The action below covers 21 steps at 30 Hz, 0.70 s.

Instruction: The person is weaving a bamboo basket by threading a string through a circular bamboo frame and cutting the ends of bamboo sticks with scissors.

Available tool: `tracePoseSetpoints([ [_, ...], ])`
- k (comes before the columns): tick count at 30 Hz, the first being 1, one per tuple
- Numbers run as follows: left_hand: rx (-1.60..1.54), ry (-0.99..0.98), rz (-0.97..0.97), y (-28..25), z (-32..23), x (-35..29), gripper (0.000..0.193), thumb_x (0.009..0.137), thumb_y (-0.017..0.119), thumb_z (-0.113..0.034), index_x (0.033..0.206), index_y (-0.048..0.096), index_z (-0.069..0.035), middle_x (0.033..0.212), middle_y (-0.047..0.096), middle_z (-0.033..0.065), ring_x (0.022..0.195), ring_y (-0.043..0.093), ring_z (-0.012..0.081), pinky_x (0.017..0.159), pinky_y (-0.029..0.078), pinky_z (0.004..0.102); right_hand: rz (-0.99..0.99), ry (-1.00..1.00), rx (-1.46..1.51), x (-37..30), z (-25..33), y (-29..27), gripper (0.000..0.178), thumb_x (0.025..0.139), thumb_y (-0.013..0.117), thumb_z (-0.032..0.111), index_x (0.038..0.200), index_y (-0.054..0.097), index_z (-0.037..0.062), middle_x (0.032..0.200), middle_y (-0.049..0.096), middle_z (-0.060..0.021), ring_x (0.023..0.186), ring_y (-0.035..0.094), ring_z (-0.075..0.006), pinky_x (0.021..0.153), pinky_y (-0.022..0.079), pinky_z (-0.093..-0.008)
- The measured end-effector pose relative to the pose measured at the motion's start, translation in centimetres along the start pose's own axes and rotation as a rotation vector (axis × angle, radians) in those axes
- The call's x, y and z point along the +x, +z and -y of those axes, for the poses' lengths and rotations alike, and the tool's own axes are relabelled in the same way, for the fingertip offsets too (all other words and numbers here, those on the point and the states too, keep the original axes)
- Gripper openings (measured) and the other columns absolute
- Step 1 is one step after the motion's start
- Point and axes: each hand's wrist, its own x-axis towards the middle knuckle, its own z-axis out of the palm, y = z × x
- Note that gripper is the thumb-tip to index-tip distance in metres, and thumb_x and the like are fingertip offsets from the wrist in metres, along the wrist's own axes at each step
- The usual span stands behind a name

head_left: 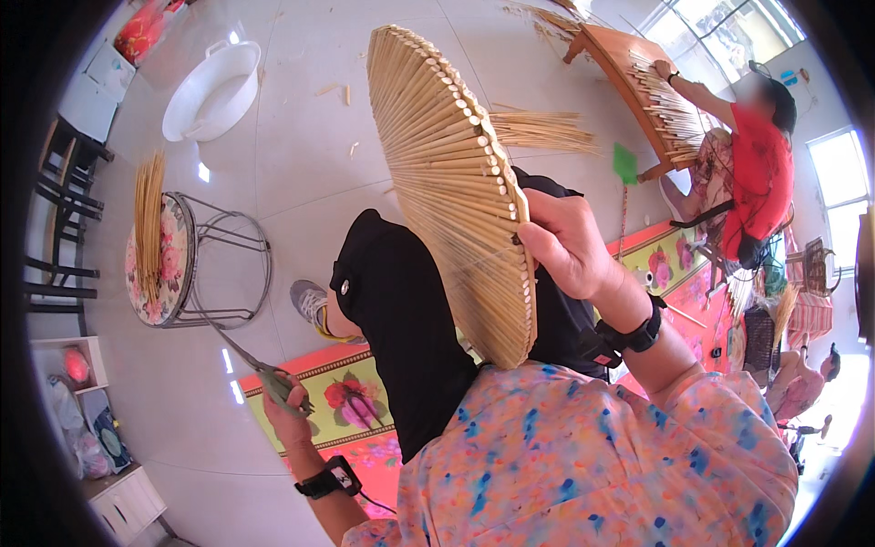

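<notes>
Tiled floor (301, 118), floral mat (354, 401) on it. Right hand (572, 244) pinches the edge of a round, fan-like disc of straw-coloured sticks (437, 173), held tilted over the lap. Left hand (290, 417), low at left, curls around grey-green scissors-like tool (270, 374); flower-patterned stool (173, 251) nearby carries loose sticks (149, 223).

No lettering, label, number or sign can be read — the blue patches (789, 78) on the wall (828, 102) at upper right and plastic bags (66, 410) at lower left show too small.
</notes>
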Motion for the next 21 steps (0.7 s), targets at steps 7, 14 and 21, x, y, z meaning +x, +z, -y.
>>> tracePoseSetpoints([
  [7,1.195,0.761,0.302,12.5,-16.8,-3.5,0.049,0.063,0.077,-0.006,0.107,0.055,-0.002,0.088,0.059,0.0104,0.076,0.058,0.0206,0.070,0.044,0.0327,0.038,-0.012,0.061,0.3,-0.8,0.0,0.029,0.093,0.054,0.024,0.080,0.052,-0.0028,0.061,0.044,-0.0132,0.054,0.041,-0.0240,0.053,0.039,-0.0354],
  [14,1.593,1.093,0.348,16.8,-20.2,-4.7,0.056,0.055,0.078,-0.008,0.107,0.058,-0.003,0.095,0.060,0.0108,0.080,0.059,0.0259,0.069,0.038,0.0390,0.052,0.006,0.089,0.4,-0.8,-0.4,0.029,0.093,0.056,0.023,0.078,0.053,-0.0015,0.060,0.048,-0.0135,0.052,0.047,-0.0270,0.052,0.041,-0.0356],
  [21,1.634,1.130,0.354,18.8,-20.7,-4.6,0.048,0.060,0.077,-0.003,0.105,0.059,-0.003,0.093,0.060,0.0107,0.081,0.059,0.0285,0.070,0.040,0.0396,0.062,-0.006,0.067,0.6,-0.9,-0.6,0.030,0.092,0.057,0.024,0.078,0.053,-0.0014,0.059,0.051,-0.0125,0.051,0.049,-0.0269,0.052,0.043,-0.0350],
])
